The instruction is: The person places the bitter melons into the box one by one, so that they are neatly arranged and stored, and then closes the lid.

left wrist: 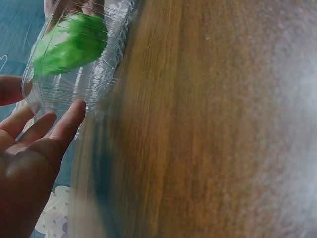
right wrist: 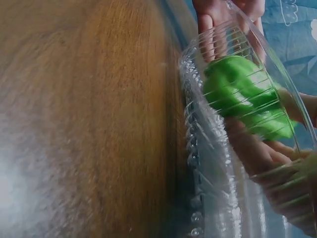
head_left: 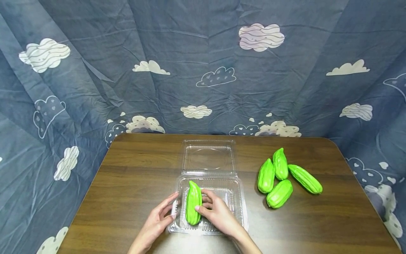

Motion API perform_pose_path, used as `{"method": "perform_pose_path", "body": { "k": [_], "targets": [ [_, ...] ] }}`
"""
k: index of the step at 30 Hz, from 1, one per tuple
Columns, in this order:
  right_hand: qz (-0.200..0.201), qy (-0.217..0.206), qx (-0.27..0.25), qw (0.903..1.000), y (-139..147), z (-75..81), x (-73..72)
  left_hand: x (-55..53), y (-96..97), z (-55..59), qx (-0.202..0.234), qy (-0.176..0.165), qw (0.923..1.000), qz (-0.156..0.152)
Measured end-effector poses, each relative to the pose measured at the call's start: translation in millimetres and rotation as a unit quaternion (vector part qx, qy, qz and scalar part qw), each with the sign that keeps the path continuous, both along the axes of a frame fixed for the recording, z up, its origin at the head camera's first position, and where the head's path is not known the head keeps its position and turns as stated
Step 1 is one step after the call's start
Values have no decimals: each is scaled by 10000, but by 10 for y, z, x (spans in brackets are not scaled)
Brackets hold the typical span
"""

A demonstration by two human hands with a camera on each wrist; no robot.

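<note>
A green ridged gourd with a pointed tip lies lengthwise in the left part of a clear plastic clamshell box. My right hand grips the gourd from its right side, thumb on top and fingers along its flank. Through the box wall, the right wrist view shows the gourd between thumb and fingers. My left hand is at the box's left edge, its fairly straight fingers and thumb touching the rim and outer wall. In the left wrist view those fingers are spread and hold no gourd.
The box's lid lies folded back, away from me. Several more green gourds lie grouped on the brown wooden table to the right. Behind the table hangs a blue cloth with a cloud print.
</note>
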State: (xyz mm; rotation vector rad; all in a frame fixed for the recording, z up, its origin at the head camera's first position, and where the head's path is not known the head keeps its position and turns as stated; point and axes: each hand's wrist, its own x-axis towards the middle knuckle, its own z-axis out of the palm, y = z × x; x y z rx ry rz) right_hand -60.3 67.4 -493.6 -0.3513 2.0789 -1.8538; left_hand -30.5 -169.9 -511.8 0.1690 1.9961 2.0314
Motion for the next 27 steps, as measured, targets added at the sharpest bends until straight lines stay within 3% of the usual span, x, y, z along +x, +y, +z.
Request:
{"method": "perform_pose_path", "body": {
  "k": [12,27],
  "targets": [
    [306,-618,-545,9961,-107,-33,-93,10,19,2,-2,-40,10000,46],
    [-31,-715,-271,9971,-230,-12,-140,1,15,-20,-59,13,10000,46]
  ]
}}
